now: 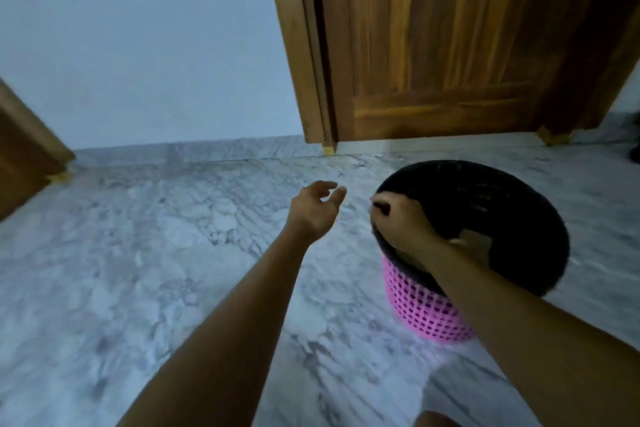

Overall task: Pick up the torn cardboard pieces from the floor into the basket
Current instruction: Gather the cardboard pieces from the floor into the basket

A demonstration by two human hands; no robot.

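A pink mesh basket [426, 308] lined with a black bag stands on the marble floor at the right. My right hand [398, 218] grips the near left rim of the basket, fingers curled over the black lining. A brown cardboard piece [476, 243] shows inside the basket, just past my right wrist. My left hand [317, 206] hovers above the floor to the left of the basket, fingers relaxed and holding nothing. No loose cardboard shows on the floor in this view.
A wooden door [450, 42] in its frame stands behind the basket. A pale wall [138, 45] fills the back left, and a second wooden piece [24, 149] juts in at the left edge. White-grey marble floor [156, 270] spreads across the left.
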